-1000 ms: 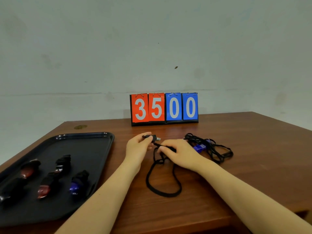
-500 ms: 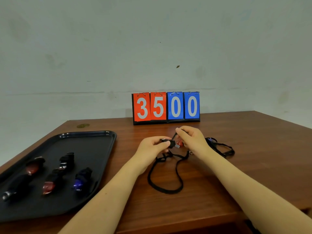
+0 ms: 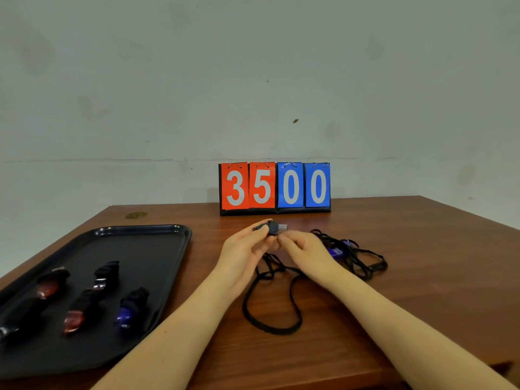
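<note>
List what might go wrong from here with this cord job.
1. The small dark silver-tipped piece is held only at the left hand's fingertips. It may slip if the right hand tugs.
2. The slack black cord loop lies near the tangled pile of black cords and could snag it, dragging the blue plastic piece along.

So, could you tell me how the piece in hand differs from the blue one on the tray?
The held piece is dark, silvery-tipped; the tray piece is blue. The held piece's cord trails loose; the tray piece's is wound round it. The left hand and right hand hold the held piece; the tray piece lies on the tray. Both cords are black.
</note>
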